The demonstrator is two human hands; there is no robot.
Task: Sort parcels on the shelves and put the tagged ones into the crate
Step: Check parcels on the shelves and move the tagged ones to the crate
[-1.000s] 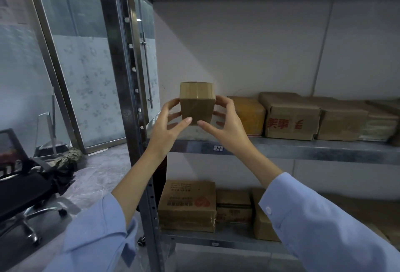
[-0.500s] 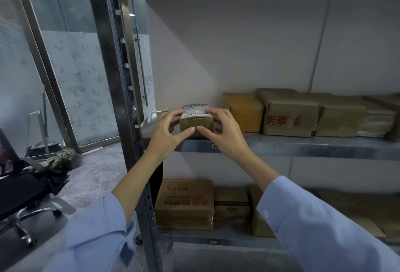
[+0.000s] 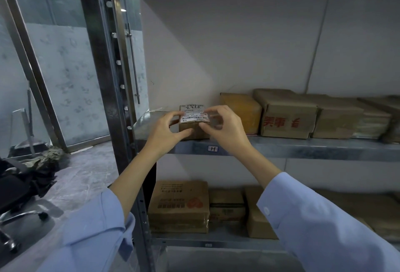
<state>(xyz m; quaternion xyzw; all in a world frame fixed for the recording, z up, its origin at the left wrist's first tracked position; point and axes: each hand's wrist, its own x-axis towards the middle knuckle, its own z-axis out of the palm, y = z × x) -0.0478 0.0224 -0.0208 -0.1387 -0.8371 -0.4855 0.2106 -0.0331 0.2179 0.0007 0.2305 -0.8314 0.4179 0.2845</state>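
A small brown parcel (image 3: 193, 118) with a white barcode label on top rests at the left end of the middle metal shelf (image 3: 303, 147). My left hand (image 3: 166, 132) grips its left side, thumb on the front face. My right hand (image 3: 225, 127) grips its right side, fingertips at the label's edge. Just right of it stand a yellowish parcel (image 3: 240, 109) and a larger carton with red characters (image 3: 285, 113). No crate is in view.
More cartons line the shelf to the right (image 3: 355, 118). The lower shelf holds a printed carton (image 3: 179, 204) and smaller boxes (image 3: 227, 204). A steel upright (image 3: 104, 90) stands left of my hands. An office chair (image 3: 15, 187) and glass door (image 3: 65, 77) lie left.
I have lowered the small parcel from chest-high in the air onto the shelf's left end and turned it so its label faces up. Both hands stay on it.
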